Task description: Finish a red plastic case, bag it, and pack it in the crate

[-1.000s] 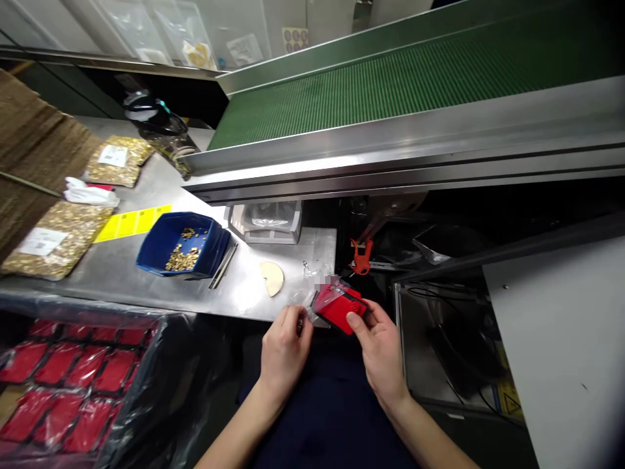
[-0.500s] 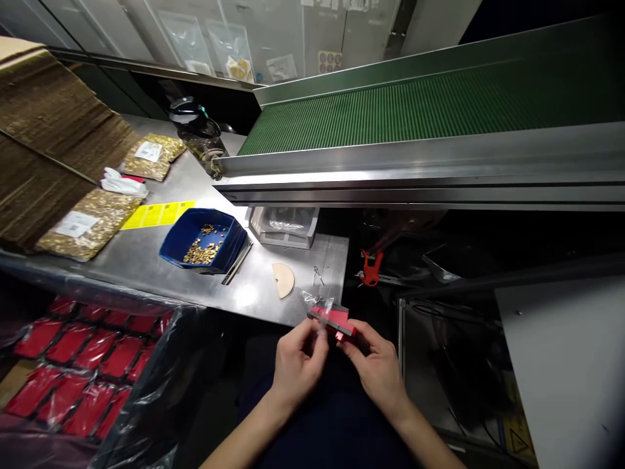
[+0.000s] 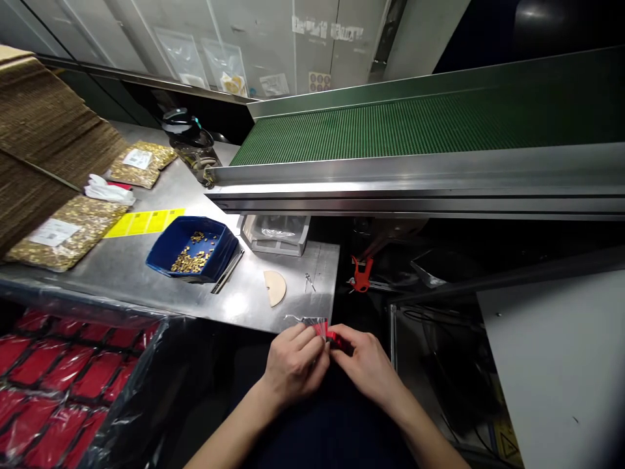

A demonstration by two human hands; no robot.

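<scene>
The left hand (image 3: 295, 361) and the right hand (image 3: 368, 358) meet at the near edge of the desk (image 3: 249, 312), both closed on one red item (image 3: 323, 327) with dark edging. The left hand's fingers curl over its left part, where clear plastic film (image 3: 293, 318) shows just beyond the knuckles; the right hand pinches its right end between thumb and fingers. Most of the item is hidden by the hands.

Just beyond the left hand, a small metal piece (image 3: 310, 283) lies on the desk, and to the left of that a pale half-disc (image 3: 275, 288). Farther left of the hand sits a blue bin (image 3: 159, 251) holding small gold-coloured pieces (image 3: 190, 262), slim metal tools (image 3: 228, 270) lying along its right side. A grey tray (image 3: 277, 247) stands past the half-disc, as seen from the left hand. Well to the left of that hand and lower than the desk, a container lined with dark plastic (image 3: 131, 384) holds rows of red packets (image 3: 63, 365). Beyond the right hand is an orange clamp (image 3: 361, 275), and farther off the green conveyor belt (image 3: 371, 133) runs across.
</scene>
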